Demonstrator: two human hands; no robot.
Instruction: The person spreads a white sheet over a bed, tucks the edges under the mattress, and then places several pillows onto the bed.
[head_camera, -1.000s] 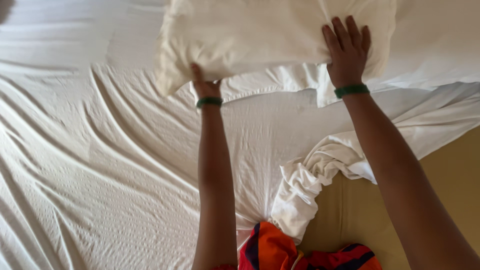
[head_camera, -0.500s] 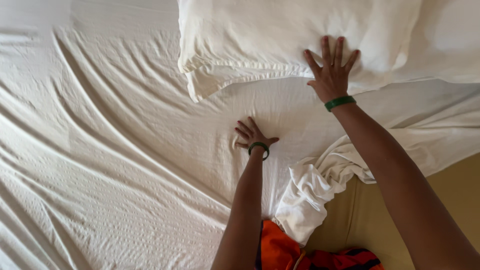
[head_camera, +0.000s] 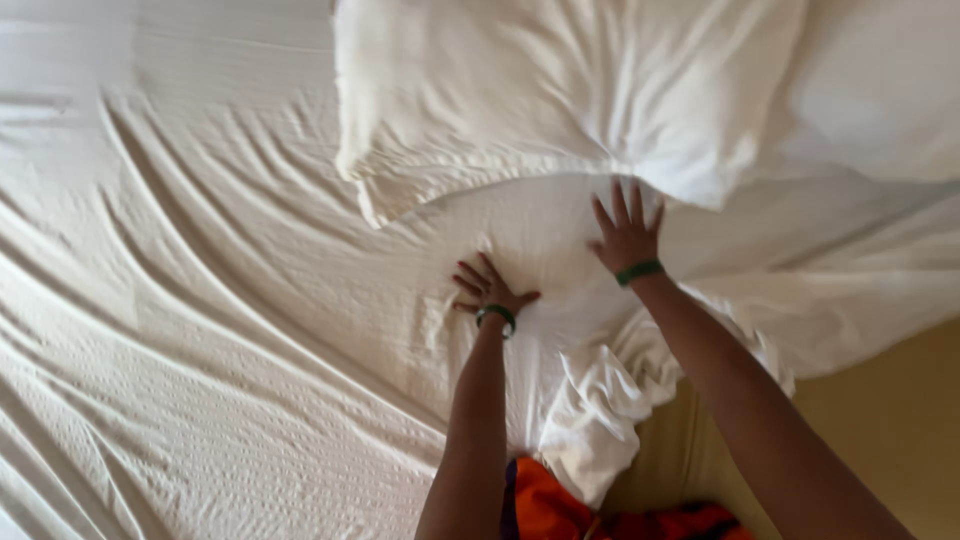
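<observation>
Sheet (head_camera: 250, 330) under both flat hands

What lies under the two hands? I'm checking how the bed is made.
Both the left hand and right hand press flat on the wrinkled white sheet, just below the pillow. The mattress beneath is covered, so unseen.

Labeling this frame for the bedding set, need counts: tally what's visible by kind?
White pillow: 1
White bed sheet: 1
Green wristbands: 2, one on the left hand, one on the right hand
Orange-red cloth at the bottom edge: 1
Total: 5

Both hands lie flat, fingers spread, on the sheet just below the pillow; neither has a grip on anything.
</observation>
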